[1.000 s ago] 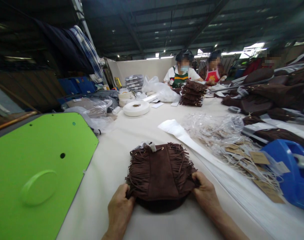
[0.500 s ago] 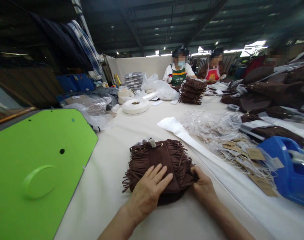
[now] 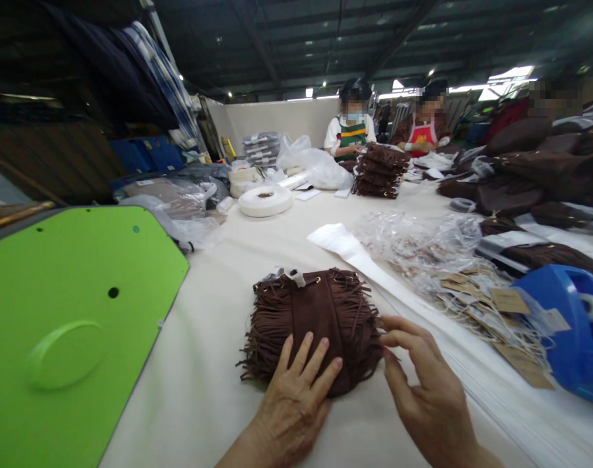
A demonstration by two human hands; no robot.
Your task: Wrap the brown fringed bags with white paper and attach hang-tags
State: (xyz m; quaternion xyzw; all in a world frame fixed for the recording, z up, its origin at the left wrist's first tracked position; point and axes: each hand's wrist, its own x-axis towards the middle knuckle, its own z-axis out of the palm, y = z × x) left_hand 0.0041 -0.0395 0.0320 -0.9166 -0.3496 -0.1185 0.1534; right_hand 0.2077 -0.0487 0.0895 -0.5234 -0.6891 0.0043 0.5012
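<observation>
A dark brown fringed bag lies flat on the pale table in front of me. A smooth band runs down its middle, strips of fringe spread to both sides, and small metal eyelets and a bit of whitish wrapping show at its far edge. My left hand rests flat on the bag's near part, fingers spread. Beside the bag's right edge is my right hand, its fingers apart and curved, the tips close to the fringe. Whether those tips touch the fringe I cannot tell.
A green board covers the left side. On the right are a white strip, paper tags with strings, and a blue tape dispenser. Farther back stand a white roll and stacked brown bags. Two people work across the table.
My right hand has let go of the bag's right edge and opened, shifting right and nearer to me. The fringe there now lies spread out. My left hand has slid slightly nearer.
</observation>
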